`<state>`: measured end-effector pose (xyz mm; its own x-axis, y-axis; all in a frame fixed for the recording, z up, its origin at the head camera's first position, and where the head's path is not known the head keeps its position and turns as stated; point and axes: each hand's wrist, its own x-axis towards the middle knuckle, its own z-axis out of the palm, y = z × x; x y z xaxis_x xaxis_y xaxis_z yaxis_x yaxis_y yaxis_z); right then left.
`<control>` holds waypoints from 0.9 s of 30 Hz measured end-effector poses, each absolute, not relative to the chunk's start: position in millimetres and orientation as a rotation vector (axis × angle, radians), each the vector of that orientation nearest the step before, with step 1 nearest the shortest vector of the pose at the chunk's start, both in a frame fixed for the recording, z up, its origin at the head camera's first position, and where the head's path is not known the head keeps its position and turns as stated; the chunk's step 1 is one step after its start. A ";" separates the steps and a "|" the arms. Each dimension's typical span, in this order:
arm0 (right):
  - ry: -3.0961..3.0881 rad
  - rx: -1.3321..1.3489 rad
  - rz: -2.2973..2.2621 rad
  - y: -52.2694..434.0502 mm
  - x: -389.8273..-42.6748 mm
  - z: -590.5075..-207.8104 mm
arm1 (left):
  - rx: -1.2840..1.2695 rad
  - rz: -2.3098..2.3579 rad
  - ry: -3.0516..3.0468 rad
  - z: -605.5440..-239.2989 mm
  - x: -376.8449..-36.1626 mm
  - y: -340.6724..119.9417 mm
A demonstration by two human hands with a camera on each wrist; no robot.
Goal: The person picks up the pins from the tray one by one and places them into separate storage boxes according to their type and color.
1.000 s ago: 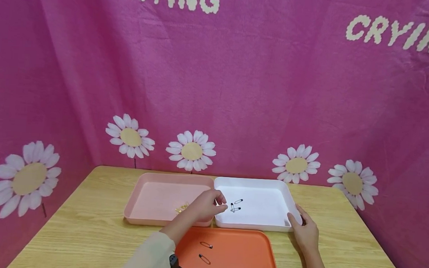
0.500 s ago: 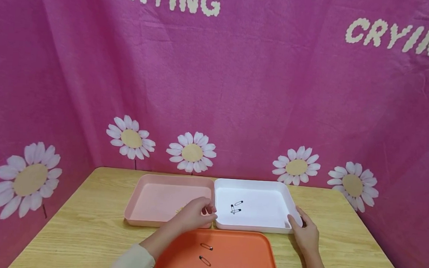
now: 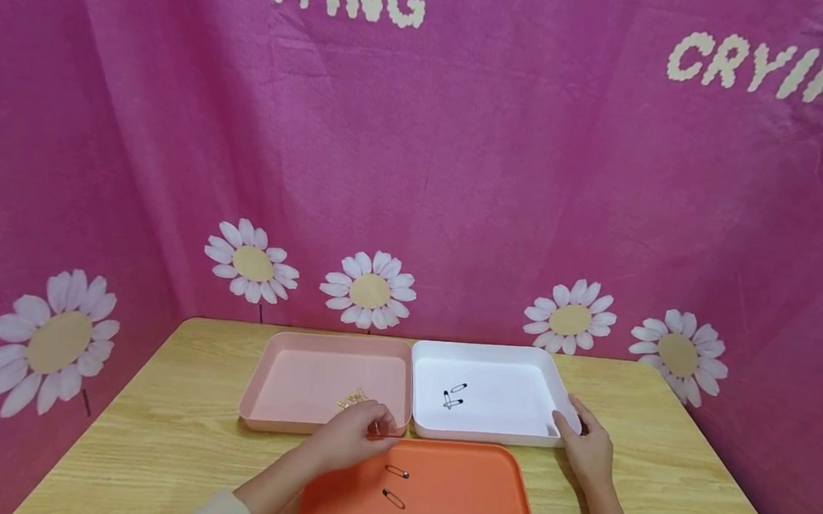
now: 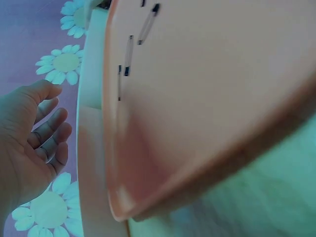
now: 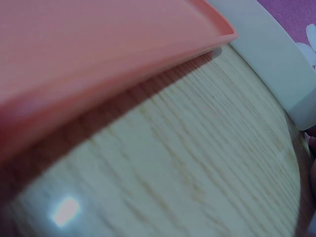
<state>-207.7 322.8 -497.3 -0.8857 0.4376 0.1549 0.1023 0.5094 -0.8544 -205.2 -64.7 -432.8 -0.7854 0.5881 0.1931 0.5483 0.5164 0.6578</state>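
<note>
Table [image 3: 159,446]: light wood, pink daisy-print cloth behind.
Pink tray [image 3: 284,379]: far L, touching the white tray on its R; small gold pins [image 3: 352,399] lie near its front wall.
Left hand [image 3: 352,437]: over the gap btwn pink tray front & orange tray back edge; fingers loosely curled, tips apart, nothing held, per L wrist view [image 4: 30,148].
Orange tray [image 3: 454,488]: nearest the person, centre; safety pins on it, one [image 3: 396,471] just beside L hand, another [image 3: 392,498] closer in, two more cut off at frame bottom.
White tray [image 3: 518,358]: far R of centre; two black safety pins [image 3: 452,397] lie on its floor, L of mid.
Right hand [image 3: 587,448]: on table at white tray's front R corner, fingers straight, touching tray wall; not gripping.
</note>
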 end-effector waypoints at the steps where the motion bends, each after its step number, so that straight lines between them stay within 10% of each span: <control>1: -2.406 -0.449 1.328 322.8 -207.7 -496.9 | 1.010 1.122 2.681 -433.8 -203.3 -66.4; 27: -2.410 -0.470 1.336 323.3 -209.3 -498.2 | 1.004 0.652 2.812 -458.0 -193.7 -63.4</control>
